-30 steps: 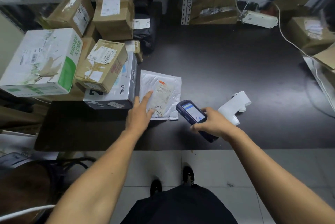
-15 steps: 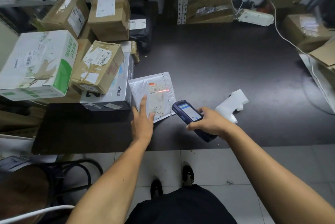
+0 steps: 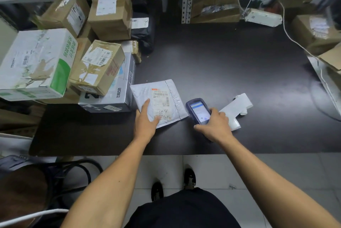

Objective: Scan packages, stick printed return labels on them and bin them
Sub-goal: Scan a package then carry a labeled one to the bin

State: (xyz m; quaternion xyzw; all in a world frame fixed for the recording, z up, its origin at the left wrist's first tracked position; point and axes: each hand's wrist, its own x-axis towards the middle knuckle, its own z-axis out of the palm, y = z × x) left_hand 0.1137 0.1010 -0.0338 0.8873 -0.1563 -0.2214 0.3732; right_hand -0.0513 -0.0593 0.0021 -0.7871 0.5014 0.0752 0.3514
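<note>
A white bubble mailer with a printed label and handwriting lies on the dark table, near its front edge. My left hand rests flat on the mailer's near left corner, fingers straight. My right hand grips a dark blue handheld scanner just right of the mailer, its lit screen facing up. A white label printer lies on the table right behind that hand.
Stacked cardboard boxes, a white-and-green carton and a silver box crowd the table's left. More boxes and a white cable sit at the right. A dark chair stands lower left.
The mailer has been pulled and turned toward the table's front edge under my left hand. The red scan line on its label is gone. The scanner is now tilted screen-up.
</note>
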